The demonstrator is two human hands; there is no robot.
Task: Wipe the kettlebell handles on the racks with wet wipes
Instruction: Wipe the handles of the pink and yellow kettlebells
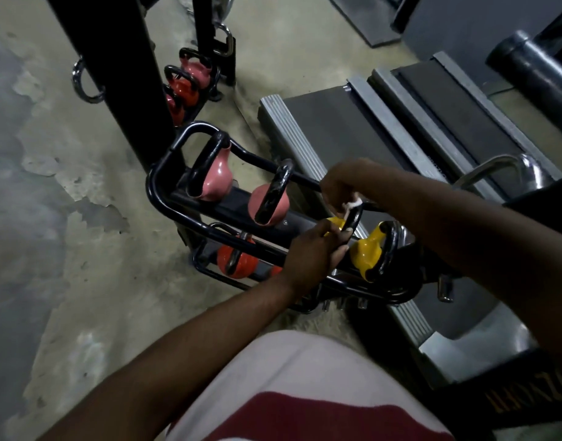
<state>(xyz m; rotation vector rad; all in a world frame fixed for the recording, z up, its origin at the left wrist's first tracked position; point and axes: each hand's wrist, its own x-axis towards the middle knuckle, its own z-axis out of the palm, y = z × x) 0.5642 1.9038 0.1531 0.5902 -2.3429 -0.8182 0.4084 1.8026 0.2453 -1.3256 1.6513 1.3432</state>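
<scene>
Looking down onto a black tubular rack (158, 192) standing on worn concrete floor (66, 218). Gripping the black handle (356, 218) of a yellow kettlebell (336, 222) on the upper tier with the left hand (311, 253), fingers curled round the handle's lower leg. Pinching a crumpled white wet wipe (352, 205) in the right hand (343, 183), fingers bunched tight on it, and pressing it against the top of that same handle. Recorded on the same tier: two pink kettlebells (216, 176) toward the far end and a second yellow kettlebell (368, 253) just beside the held one, all with black handles upright or slightly tilted. Recorded on the lower tier: a red kettlebell (235, 257), partly hidden behind the rail. Noted further pink and red kettlebells (193, 70) in a row beyond a black post (120, 74). Noted grey treadmill decks (337, 122) alongside the rack. Found orange block lettering (524, 399) on a black surface at lower right, upside down and blurred; cannot read it. Spotted a tiny pale mark (286, 222) on the rack shelf; too small to read.
</scene>
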